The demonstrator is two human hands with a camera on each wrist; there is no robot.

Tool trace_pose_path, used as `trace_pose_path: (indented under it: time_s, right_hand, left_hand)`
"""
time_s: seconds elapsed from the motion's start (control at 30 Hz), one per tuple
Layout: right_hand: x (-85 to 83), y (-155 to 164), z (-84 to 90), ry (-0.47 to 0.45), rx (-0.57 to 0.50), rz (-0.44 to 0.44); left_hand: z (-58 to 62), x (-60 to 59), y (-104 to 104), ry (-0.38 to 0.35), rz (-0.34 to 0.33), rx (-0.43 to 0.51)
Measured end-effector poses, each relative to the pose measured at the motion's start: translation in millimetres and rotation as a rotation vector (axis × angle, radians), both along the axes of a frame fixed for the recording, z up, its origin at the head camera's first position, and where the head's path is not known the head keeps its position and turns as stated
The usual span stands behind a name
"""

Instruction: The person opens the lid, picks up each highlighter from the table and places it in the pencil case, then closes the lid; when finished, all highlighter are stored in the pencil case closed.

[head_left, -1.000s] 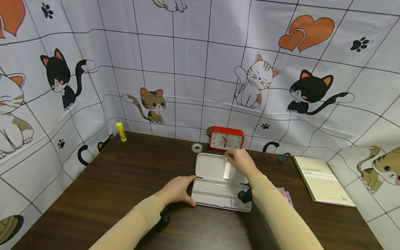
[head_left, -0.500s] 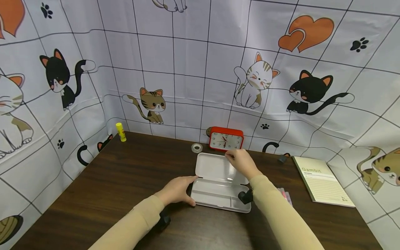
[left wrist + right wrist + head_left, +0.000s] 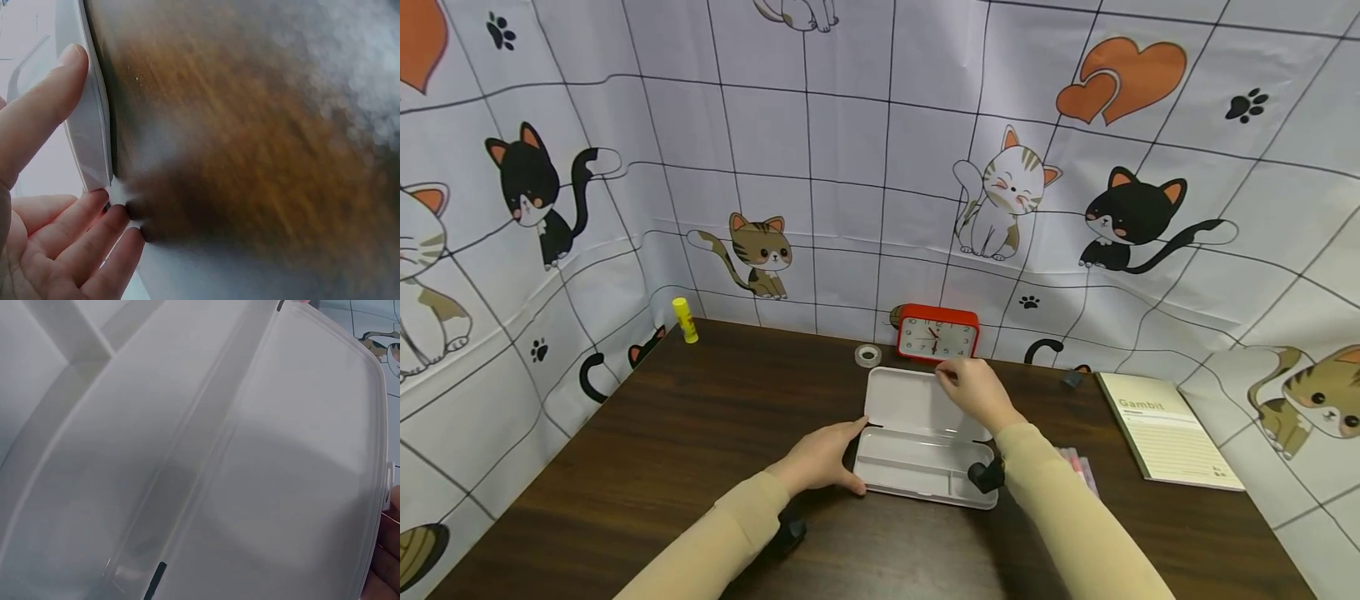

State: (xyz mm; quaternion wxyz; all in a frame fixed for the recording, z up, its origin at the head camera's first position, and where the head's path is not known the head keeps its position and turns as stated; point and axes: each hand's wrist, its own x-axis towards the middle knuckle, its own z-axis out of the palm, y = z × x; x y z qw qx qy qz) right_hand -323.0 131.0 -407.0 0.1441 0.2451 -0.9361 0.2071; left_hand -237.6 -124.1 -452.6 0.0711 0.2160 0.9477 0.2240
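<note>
A white plastic pencil case lies open on the dark wooden table, its lid folded back flat toward the wall. My left hand clasps the left end of the tray. In the left wrist view the thumb lies along the case's edge and the fingers curl at its corner. My right hand pinches the far rim of the lid. The right wrist view is filled by the empty tray and lid, with a fingertip at the lid's rim.
A red alarm clock and a tape roll stand just behind the case. A yellow glue stick sits at the far left corner, a green notebook at right, pink pens beside my right sleeve. Cat-print cloth walls the table.
Both hands and the case keep the same pose. Only the head view has drifted slightly.
</note>
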Motion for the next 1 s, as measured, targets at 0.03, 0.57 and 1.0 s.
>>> trace_pose_path:
  time_s: [0.03, 0.57, 1.0]
  right_hand:
    - [0.9, 0.6, 0.9, -0.002, -0.002, -0.001]
    - [32.7, 42.7, 20.7, 0.012, -0.076, -0.021]
    - [62.3, 102.5, 8.8, 0.035, -0.019, -0.102]
  left_hand:
    - [-0.1, 0.1, -0.1, -0.002, 0.0, 0.003]
    - [-4.7, 0.5, -1.1, -0.01, -0.005, 0.048]
    - [-6.5, -2.5, -1.7, -0.03, 0.01, 0.073]
